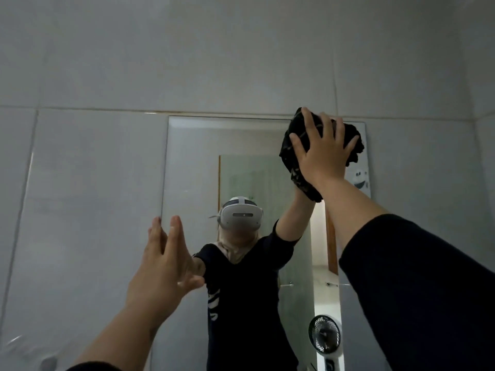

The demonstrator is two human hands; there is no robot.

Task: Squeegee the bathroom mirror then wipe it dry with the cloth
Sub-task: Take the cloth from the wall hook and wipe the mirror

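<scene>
Evidently drying, the right hand (322, 153) spreads its fingers (308, 124) over the bunched cloth (294, 180), pressing it to the mirror (192, 167)'s top corner, while the left hand (163, 266) braces, released, near the edge

One mirror (241, 145) hangs at the centre of the frame. One dark cloth (297, 156) sits at upper right. Two hands show: the right hand (321, 153) and the left hand (166, 266). One fan (324, 334) appears reflected at lower right.

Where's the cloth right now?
The dark cloth is in the upper right of the head view, pressed by the right hand against the mirror at its top right corner.
</scene>
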